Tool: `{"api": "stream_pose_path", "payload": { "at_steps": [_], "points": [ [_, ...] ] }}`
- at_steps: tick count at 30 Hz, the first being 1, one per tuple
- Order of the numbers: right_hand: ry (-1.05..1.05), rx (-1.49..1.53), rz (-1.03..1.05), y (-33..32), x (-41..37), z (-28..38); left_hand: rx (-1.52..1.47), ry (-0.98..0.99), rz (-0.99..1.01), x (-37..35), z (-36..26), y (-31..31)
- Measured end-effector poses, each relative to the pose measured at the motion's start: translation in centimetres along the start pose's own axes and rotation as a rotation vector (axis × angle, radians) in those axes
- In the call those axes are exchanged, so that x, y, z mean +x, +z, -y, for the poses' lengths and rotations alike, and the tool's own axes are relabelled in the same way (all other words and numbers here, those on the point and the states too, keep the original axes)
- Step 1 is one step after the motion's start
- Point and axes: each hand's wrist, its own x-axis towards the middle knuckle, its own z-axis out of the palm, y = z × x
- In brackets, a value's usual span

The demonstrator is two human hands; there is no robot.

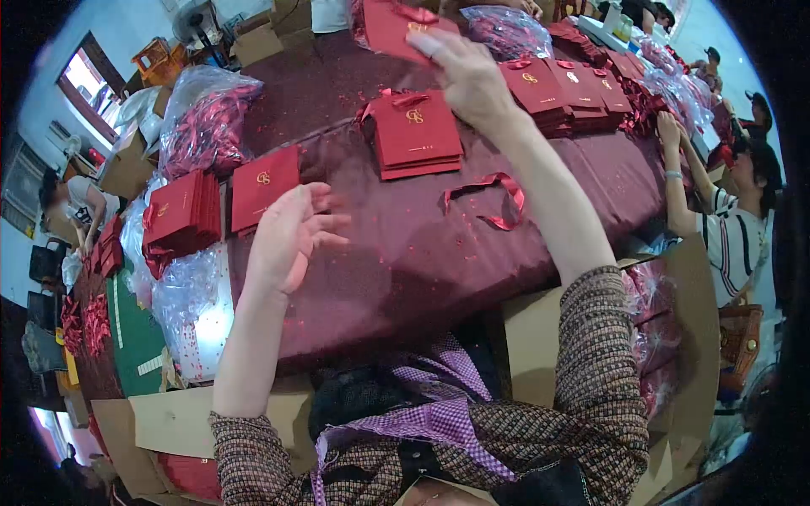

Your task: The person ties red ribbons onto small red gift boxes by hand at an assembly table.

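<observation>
At the far side of the table my right hand is closed on a red gift bag with gold lettering, reaching over the table with the arm stretched out. Something white covers a fingertip of that hand. My left hand hovers open with fingers apart and slightly blurred, nothing in it. Just behind it lies a single red gift bag. A stack of red gift bags sits at the middle of the table, below my right hand. A loose red ribbon lies curled in front of that stack.
More bag stacks stand on the left and right. Plastic bags of red ribbon sit around the dark red tablecloth. Open cardboard boxes are at the near edge. Other people work at both sides.
</observation>
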Motion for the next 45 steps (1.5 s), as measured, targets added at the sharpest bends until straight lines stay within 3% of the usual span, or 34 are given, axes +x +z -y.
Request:
{"api": "stream_pose_path", "payload": {
  "at_steps": [2,3,4,5,7,13,16,19,21,23,25,26,27,29,33,35,37,38,39,41,43,44,45],
  "points": [
    [0.001,0.014,0.232,4.1,-2.8,-2.0,-0.02,-0.008,-0.022,-0.5,0.2,0.0],
    [-0.019,-0.001,0.453,5.6,-4.9,-2.4,-0.002,-0.013,-0.036,-0.8,0.3,-0.4],
    [0.02,0.083,0.843,6.9,-6.6,-2.8,0.016,-0.018,-0.051,-1.0,0.5,-0.8],
    [0.064,0.035,0.982,8.4,-9.1,-2.8,0.019,0.0,-0.051,-1.2,0.7,-1.8],
    [0.165,0.099,0.998,8.0,-9.3,-2.3,0.048,0.016,-0.054,-1.2,0.6,-3.7],
    [0.155,0.137,1.007,8.5,-9.2,-3.1,0.11,0.03,-0.098,-1.7,0.6,-5.3],
    [0.168,0.296,0.862,7.3,-8.7,-3.2,0.277,0.112,-0.186,-1.6,1.0,-6.6],
    [0.114,0.364,0.617,6.4,-8.5,-3.2,0.692,0.257,-0.467,-0.1,0.2,-9.3],
    [0.148,0.365,0.534,5.2,-7.7,-2.6,1.041,0.576,-0.516,2.0,-0.2,-12.1],
    [0.332,0.5,0.503,4.3,-7.2,-0.5,1.232,0.566,-0.586,5.0,-0.6,-14.8],
    [0.528,0.693,0.551,4.0,-6.7,2.6,1.361,0.268,-0.615,8.0,-1.2,-16.4],
    [0.578,0.741,0.583,4.3,-6.3,4.0,1.444,0.235,-0.677,9.1,-0.7,-17.0],
    [0.552,0.777,0.581,4.4,-5.8,5.9,1.441,0.241,-0.679,9.7,-0.3,-17.2],
    [0.586,0.966,0.668,7.7,-6.4,7.2,1.39,0.02,-0.71,10.6,0.3,-17.5],
    [0.948,1.369,0.776,13.0,-4.6,11.1,1.212,-0.003,-0.75,11.0,1.6,-18.6],
    [1.16,1.473,0.677,18.3,-3.8,12.8,1.072,0.036,-0.714,11.7,2.7,-20.4],
    [1.121,1.412,0.622,22.5,-4.1,13.7,1.116,0.084,-0.744,10.6,2.2,-18.4],
    [1.11,1.349,0.556,24.9,-4.5,14.2,0.96,0.136,-0.695,11.8,3.8,-20.7],
    [1.134,1.185,0.476,24.6,-3.9,15.2,1.008,0.092,-0.77,11.1,3.3,-19.5],
    [1.159,1.173,0.515,21.3,-2.2,16.1,1.042,0.053,-0.913,10.6,3.4,-18.5],
    [1.243,1.21,0.521,22.3,-2.8,15.4,0.84,0.083,-0.889,10.2,3.5,-19.3],
    [1.295,1.309,0.52,21.3,-2.5,15.5,0.441,0.151,-0.79,12.2,6.2,-23.0],
    [1.347,1.408,0.523,19.8,-2.2,15.8,0.296,0.121,-0.748,11.2,5.6,-22.2]
  ]
}}
